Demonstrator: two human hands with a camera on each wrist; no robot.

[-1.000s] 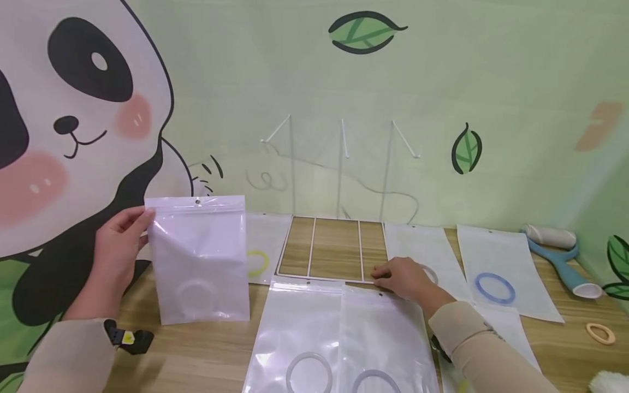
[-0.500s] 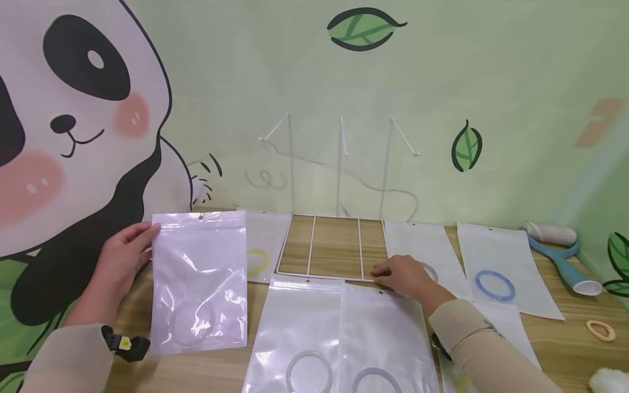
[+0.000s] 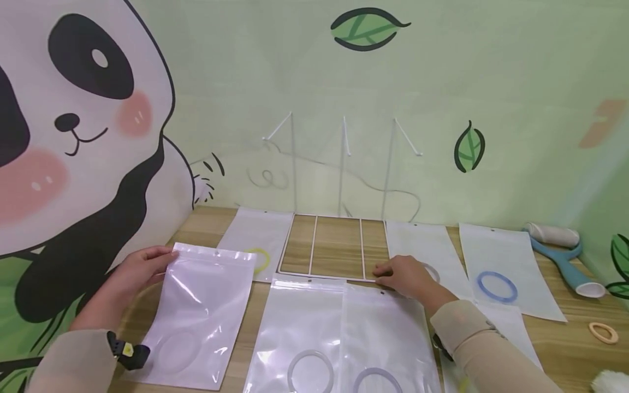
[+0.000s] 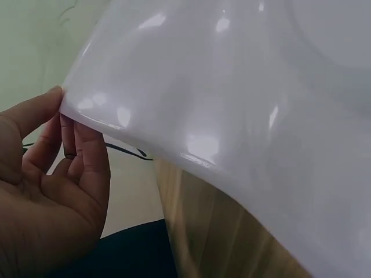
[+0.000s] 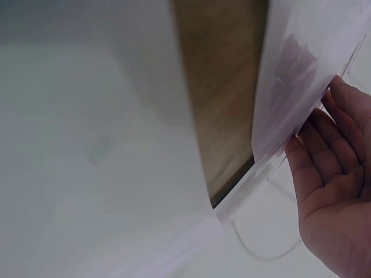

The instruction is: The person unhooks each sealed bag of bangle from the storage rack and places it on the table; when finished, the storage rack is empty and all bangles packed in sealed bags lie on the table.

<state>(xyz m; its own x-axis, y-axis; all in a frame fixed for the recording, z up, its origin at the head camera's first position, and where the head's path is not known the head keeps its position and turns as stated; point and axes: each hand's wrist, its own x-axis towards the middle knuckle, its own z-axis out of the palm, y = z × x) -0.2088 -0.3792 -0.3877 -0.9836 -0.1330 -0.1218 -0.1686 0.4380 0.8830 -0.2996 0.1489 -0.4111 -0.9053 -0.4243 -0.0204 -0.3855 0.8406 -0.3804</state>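
My left hand point(image 3: 146, 267) pinches the upper left corner of a white zip bag point(image 3: 211, 305). The bag slants toward the tabletop, with a pale ring point(image 3: 179, 352) showing through its lower part. In the left wrist view, the thumb and fingers point(image 4: 78, 168) meet at the bag's edge. My right hand point(image 3: 405, 275) holds the near right corner of a white wire rack point(image 3: 313, 245), whose hooks rise at the back. In the right wrist view, that hand point(image 5: 333, 156) has its fingertips at a bag's edge; the wire is hard to make out there.
Two zip bags with rings point(image 3: 304, 311) lie in front of the rack. A bag with a yellow ring point(image 3: 262, 261) lies left, and one with a blue ring point(image 3: 497, 286) right. A blue-handled roller point(image 3: 562, 262), an orange ring point(image 3: 603, 333) and white fluff point(image 3: 611, 382) are farther right.
My left hand has lowered its bag from nearly upright to a slant toward the table, moving slightly right. The bag with the yellow ring shows more. My right hand has stayed at the rack.
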